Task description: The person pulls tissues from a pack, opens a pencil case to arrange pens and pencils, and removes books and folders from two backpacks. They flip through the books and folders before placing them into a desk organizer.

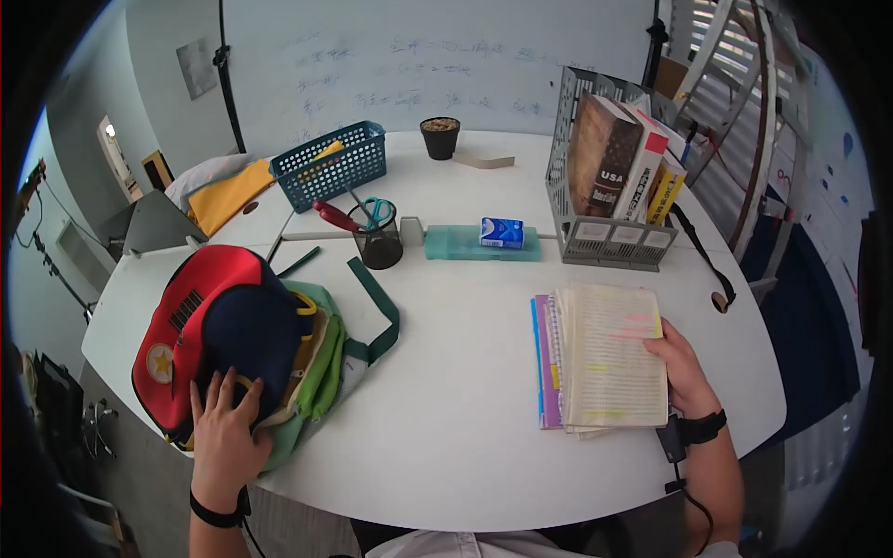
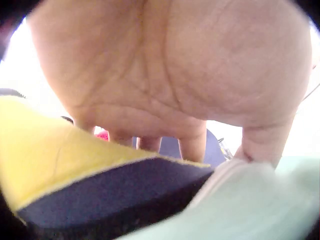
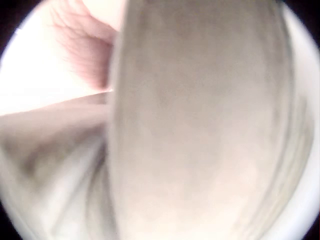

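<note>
A red, navy and green backpack point(image 1: 251, 325) lies at the table's left. On its navy part rests my left hand point(image 1: 226, 437), fingers spread and nearly straight; in the left wrist view the left hand point(image 2: 165, 75) is above navy and yellow fabric point(image 2: 65, 155). At the right, my right hand point(image 1: 686, 372) grips the right edge of a stack of papers point(image 1: 614, 358), thumb on top, other fingers hidden. Beneath the papers, purple and blue-edged notebooks point(image 1: 547, 372) show at the left. The right wrist view is mostly filled by blurred pages point(image 3: 200, 120), with part of the right hand point(image 3: 90, 45) at upper left.
Behind stand a blue basket point(image 1: 330, 167), a potted plant point(image 1: 440, 139), a mesh cup point(image 1: 379, 249) with scissors, and a teal case point(image 1: 451, 244) bearing a blue packet point(image 1: 502, 232). A grey rack point(image 1: 605, 244) holds several books at the back right. A green strap point(image 1: 381, 312) trails beside the backpack.
</note>
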Demonstrator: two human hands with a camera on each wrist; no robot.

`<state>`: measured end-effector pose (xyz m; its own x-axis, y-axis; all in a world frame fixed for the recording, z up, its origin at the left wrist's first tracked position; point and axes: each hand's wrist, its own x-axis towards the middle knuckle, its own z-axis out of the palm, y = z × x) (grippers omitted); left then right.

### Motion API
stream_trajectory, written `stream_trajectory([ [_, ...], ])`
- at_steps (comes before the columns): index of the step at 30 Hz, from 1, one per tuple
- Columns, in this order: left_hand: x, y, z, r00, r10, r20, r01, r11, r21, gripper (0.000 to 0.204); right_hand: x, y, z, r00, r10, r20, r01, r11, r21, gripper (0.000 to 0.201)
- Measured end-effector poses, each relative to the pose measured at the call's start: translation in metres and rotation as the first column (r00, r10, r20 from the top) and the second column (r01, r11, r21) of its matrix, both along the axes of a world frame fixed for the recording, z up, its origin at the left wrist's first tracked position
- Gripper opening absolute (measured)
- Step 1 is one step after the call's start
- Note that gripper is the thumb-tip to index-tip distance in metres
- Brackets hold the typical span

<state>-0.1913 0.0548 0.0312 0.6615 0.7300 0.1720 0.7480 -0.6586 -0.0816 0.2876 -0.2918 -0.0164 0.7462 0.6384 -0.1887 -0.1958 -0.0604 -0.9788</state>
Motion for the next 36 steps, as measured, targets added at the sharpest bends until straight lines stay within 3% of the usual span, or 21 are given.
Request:
stream_trajectory([
  [2, 0.012, -0.015, 0.019, 0.999, -0.017, -0.029, 0.019, 0.998, 0.063, 0.062, -0.007, 0.006, -0.001, 0.999, 0.039, 0.019, -0.039, 0.999, 0.013, 0.060],
  [4, 0.045, -0.038, 0.045, 0.961, -0.176, 0.211, 0.194, 0.979, -0.067, 0.049, -0.020, 0.016, 0.001, 1.000, 0.029, -0.009, -0.029, 0.999, 0.021, 0.063],
  [6, 0.086, -0.050, 0.042, 0.811, -0.409, 0.418, 0.509, 0.845, -0.161, 0.038, -0.033, 0.029, 0.001, 0.999, 0.035, -0.031, -0.035, 0.999, 0.018, 0.067],
  [8, 0.135, -0.057, 0.026, 0.708, -0.488, 0.510, 0.700, 0.581, -0.416, 0.066, -0.049, 0.038, -0.002, 0.994, 0.055, -0.099, -0.044, 0.993, 0.110, 0.071],
  [10, 0.187, -0.058, -0.014, 0.791, -0.507, 0.344, 0.606, 0.564, -0.561, 0.100, -0.063, 0.049, -0.001, 0.996, 0.069, -0.053, -0.065, 0.995, 0.080, 0.075],
  [14, 0.231, -0.073, -0.055, 0.841, -0.382, 0.383, 0.540, 0.560, -0.628, 0.120, -0.077, 0.059, -0.003, 0.994, 0.104, -0.036, -0.097, 0.982, 0.165, 0.083],
  [15, 0.232, -0.070, -0.057, 0.786, -0.258, 0.561, 0.615, 0.416, -0.670, 0.120, -0.080, 0.060, -0.001, 0.993, 0.113, -0.034, -0.105, 0.975, 0.196, 0.084],
  [16, 0.231, -0.070, -0.058, 0.786, -0.261, 0.560, 0.615, 0.415, -0.670, 0.120, -0.081, 0.061, -0.001, 0.991, 0.128, -0.027, -0.119, 0.967, 0.226, 0.086],
  [18, 0.228, -0.070, -0.055, 0.596, -0.099, 0.797, 0.786, 0.272, -0.555, 0.123, -0.081, 0.064, -0.001, 0.989, 0.142, -0.040, -0.126, 0.956, 0.266, 0.092],
  [19, 0.226, -0.070, -0.047, 0.586, -0.110, 0.803, 0.793, 0.283, -0.539, 0.123, -0.083, 0.068, -0.005, 0.988, 0.155, 0.022, -0.153, 0.926, 0.345, 0.095],
  [20, 0.223, -0.072, -0.037, 0.563, 0.037, 0.826, 0.794, 0.254, -0.553, 0.126, -0.083, 0.073, -0.006, 0.983, 0.163, 0.084, -0.183, 0.888, 0.421, 0.098],
  [21, 0.221, -0.074, -0.032, 0.536, 0.190, 0.823, 0.795, 0.213, -0.568, 0.130, -0.084, 0.074, 0.000, 0.977, 0.138, 0.161, -0.190, 0.904, 0.382, 0.109],
  [22, 0.222, -0.071, -0.030, 0.531, 0.187, 0.826, 0.799, 0.215, -0.562, 0.130, -0.085, 0.075, 0.007, 0.976, 0.137, 0.167, -0.192, 0.903, 0.383, 0.109],
  [24, 0.221, -0.063, -0.027, 0.242, 0.307, 0.920, 0.948, 0.129, -0.292, 0.134, -0.087, 0.080, 0.023, 0.936, 0.094, 0.339, -0.266, 0.821, 0.505, 0.108],
  [26, 0.213, -0.053, -0.025, 0.197, 0.244, 0.950, 0.962, 0.140, -0.235, 0.125, -0.079, 0.086, 0.029, 0.914, 0.075, 0.399, -0.286, 0.817, 0.501, 0.119],
  [28, 0.195, -0.050, -0.035, 0.215, -0.065, 0.974, 0.972, 0.116, -0.207, 0.114, -0.071, 0.094, 0.027, 0.537, -0.058, 0.841, -0.443, 0.829, 0.341, 0.130],
  [29, 0.193, -0.051, -0.037, 0.154, -0.122, 0.981, 0.983, 0.123, -0.139, 0.106, -0.073, 0.095, 0.006, 0.777, -0.033, 0.628, -0.351, 0.806, 0.476, 0.146],
  [30, 0.192, -0.049, -0.036, 0.152, -0.114, 0.982, 0.982, 0.125, -0.138, 0.106, -0.068, 0.096, 0.001, 0.776, -0.025, 0.630, -0.355, 0.809, 0.469, 0.146],
  [32, 0.190, -0.038, -0.032, 0.249, -0.181, 0.951, 0.967, -0.003, -0.254, 0.107, -0.062, 0.094, -0.001, 0.690, 0.097, 0.717, -0.444, 0.840, 0.313, 0.157],
  [33, 0.188, -0.033, -0.032, 0.326, -0.163, 0.931, 0.943, -0.017, -0.333, 0.123, -0.071, 0.094, 0.000, 0.893, 0.204, 0.401, -0.390, 0.794, 0.465, 0.169],
  [36, 0.199, -0.027, -0.037, 0.250, -0.135, 0.959, 0.967, -0.017, -0.255, 0.146, -0.074, 0.096, -0.005, 0.863, 0.315, 0.394, -0.480, 0.754, 0.448, 0.153],
])
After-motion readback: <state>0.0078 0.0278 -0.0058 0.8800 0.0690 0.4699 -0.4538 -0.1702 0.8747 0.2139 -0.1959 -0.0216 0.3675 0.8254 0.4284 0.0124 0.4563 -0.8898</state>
